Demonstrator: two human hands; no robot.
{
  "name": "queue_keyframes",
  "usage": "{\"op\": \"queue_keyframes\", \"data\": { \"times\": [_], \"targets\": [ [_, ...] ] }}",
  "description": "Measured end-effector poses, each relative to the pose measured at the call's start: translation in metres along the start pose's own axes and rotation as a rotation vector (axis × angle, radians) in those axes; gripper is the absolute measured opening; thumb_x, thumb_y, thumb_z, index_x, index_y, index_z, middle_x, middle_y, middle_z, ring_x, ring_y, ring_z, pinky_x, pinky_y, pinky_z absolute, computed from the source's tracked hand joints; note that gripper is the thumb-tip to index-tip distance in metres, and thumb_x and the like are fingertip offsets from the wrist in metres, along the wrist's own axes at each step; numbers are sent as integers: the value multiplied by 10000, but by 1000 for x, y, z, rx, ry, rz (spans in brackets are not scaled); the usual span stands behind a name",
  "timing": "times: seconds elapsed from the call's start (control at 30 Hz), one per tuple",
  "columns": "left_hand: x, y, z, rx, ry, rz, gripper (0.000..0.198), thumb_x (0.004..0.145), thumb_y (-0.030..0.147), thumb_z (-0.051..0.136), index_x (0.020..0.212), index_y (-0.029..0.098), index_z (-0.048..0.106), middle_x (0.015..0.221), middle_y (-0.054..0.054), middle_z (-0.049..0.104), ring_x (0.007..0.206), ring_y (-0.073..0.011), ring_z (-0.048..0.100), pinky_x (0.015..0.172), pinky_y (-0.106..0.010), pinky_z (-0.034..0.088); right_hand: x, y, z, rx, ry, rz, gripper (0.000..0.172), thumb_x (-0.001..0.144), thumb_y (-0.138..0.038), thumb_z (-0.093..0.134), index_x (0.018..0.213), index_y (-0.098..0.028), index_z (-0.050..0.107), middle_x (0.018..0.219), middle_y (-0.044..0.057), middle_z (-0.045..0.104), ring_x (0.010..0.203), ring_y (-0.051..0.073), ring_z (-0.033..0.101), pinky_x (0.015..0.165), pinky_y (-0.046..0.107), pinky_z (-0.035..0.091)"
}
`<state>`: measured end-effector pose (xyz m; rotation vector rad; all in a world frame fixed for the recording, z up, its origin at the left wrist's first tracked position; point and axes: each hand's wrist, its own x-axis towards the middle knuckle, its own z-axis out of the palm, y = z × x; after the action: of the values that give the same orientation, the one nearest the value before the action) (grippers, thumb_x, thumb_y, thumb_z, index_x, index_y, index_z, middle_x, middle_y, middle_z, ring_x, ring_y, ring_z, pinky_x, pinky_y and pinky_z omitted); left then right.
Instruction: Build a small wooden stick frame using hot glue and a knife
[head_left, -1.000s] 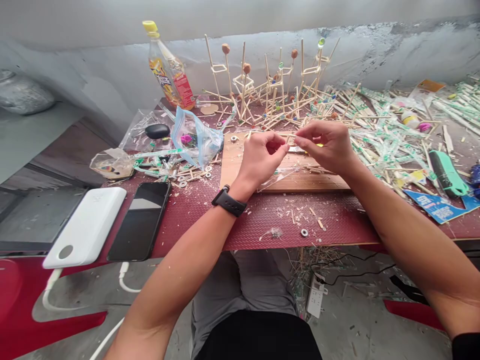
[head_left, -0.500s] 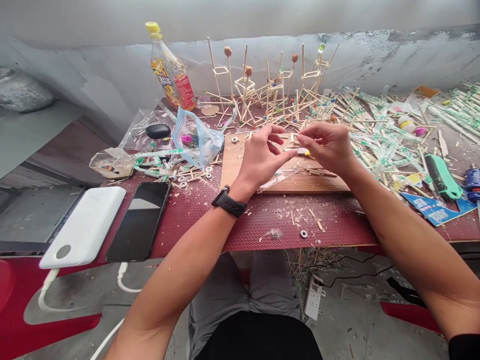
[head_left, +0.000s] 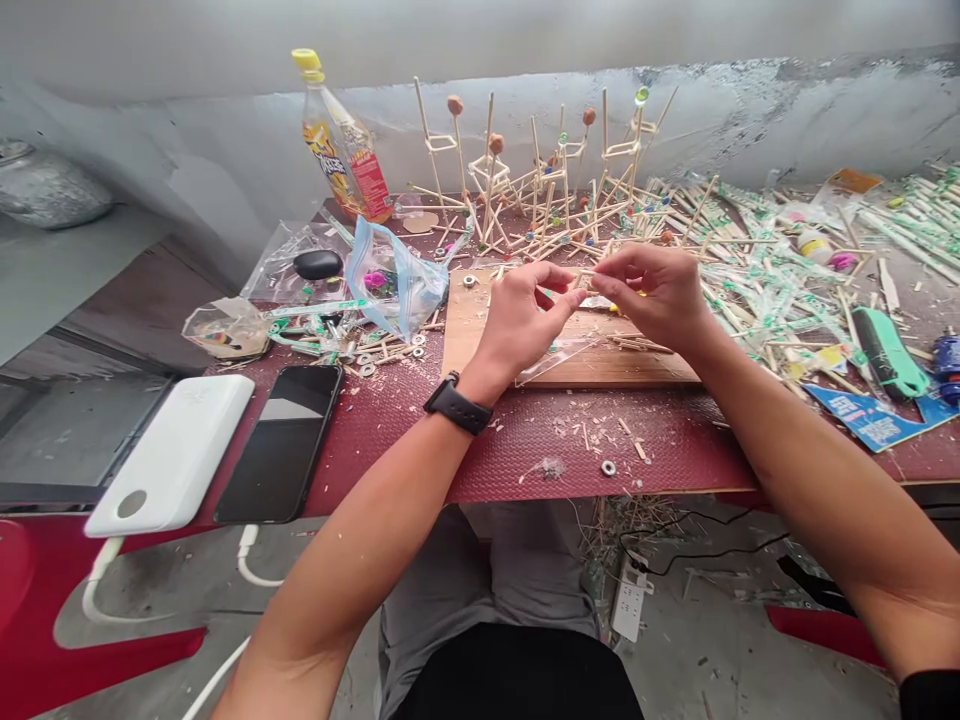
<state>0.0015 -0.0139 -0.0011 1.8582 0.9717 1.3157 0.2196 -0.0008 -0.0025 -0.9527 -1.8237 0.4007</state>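
My left hand (head_left: 525, 322), with a black watch on its wrist, and my right hand (head_left: 654, 292) meet fingertip to fingertip above a wooden board (head_left: 480, 340) on the dark red table. Both pinch a thin wooden stick (head_left: 582, 274) between thumb and fingers. A small clear wrapper and a bit of yellow show under my right fingers; I cannot make out what they are. Behind my hands stand stick structures (head_left: 540, 170) topped with small balls.
A black phone (head_left: 281, 440) and white power bank (head_left: 174, 455) lie at left. A bottle (head_left: 341, 145), plastic bags (head_left: 394, 275) and metal washers sit behind them. Heaps of wrapped sticks (head_left: 765, 270), a green tool (head_left: 889, 352) and blue packaging cover the right. Shavings litter the table's front edge.
My left fingers opened half a second ago and have closed again into a pinch against my right fingertips. Both hands stay over the board.
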Motion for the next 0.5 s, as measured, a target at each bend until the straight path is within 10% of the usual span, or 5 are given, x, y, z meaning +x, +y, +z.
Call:
{"op": "queue_keyframes", "data": {
  "times": [0.5],
  "targets": [
    [0, 3, -3, -136, -40, -62, 126, 983, 301, 869, 1006, 181, 835, 1047, -61, 866, 888, -126, 759, 788, -271, 630, -1, -6, 0, 14, -42, -23, 243, 957, -516, 842, 892, -282, 843, 853, 23, 773, 765, 181, 664, 615, 367, 525]
  ]
}}
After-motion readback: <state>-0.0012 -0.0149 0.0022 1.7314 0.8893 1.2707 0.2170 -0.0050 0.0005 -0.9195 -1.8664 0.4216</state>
